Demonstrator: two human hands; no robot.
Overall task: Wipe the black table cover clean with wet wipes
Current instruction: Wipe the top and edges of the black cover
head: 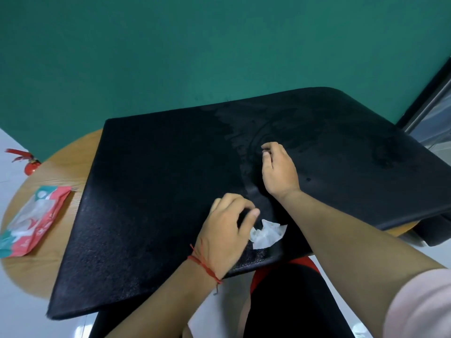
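Nearest, our left hand (227, 230) curls beside a crumpled wet wipe (268, 234) on the black table cover (158, 179); whether it grips, we cannot tell. Beyond, our right hand (278, 172) presses its fingertips together; a wipes packet (34, 215) lies left on the wooden surface (63, 167).

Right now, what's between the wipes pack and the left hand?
Head view: a strip of wooden table, then bare black table cover, between the wipes pack and the left hand.
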